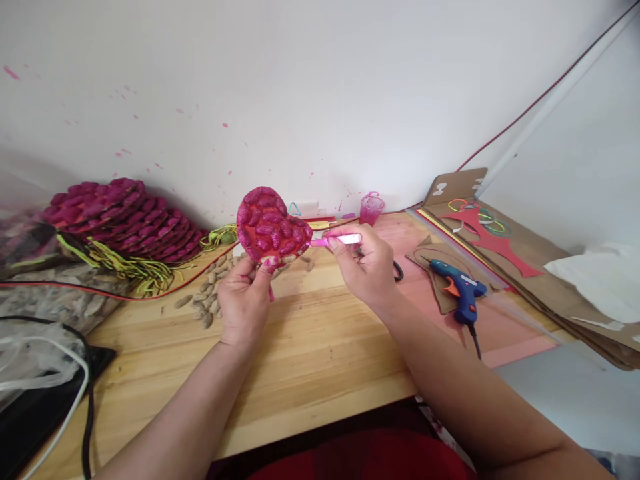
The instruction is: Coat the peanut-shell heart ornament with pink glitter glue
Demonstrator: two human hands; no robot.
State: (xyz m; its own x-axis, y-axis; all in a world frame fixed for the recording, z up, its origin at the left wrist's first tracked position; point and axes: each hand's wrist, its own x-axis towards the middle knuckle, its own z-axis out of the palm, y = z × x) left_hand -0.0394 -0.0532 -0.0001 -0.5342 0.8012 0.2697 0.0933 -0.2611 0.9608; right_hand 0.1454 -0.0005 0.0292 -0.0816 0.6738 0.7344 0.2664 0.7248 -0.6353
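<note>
My left hand (246,295) pinches the lower edge of a heart-shaped piece (270,225) covered in pink-painted shells and holds it up above the wooden table (310,360). My right hand (367,263) is closed around a white-handled paintbrush (339,240). Its pink tip touches the right edge of the heart.
A stack of finished pink hearts (123,217) with yellow-green cords lies at the back left. Loose unpainted shells (207,300) sit near my left hand. A pink paint cup (371,209) stands by the wall. A blue glue gun (460,290), cardboard pieces (525,257) and cables (75,360) flank the table.
</note>
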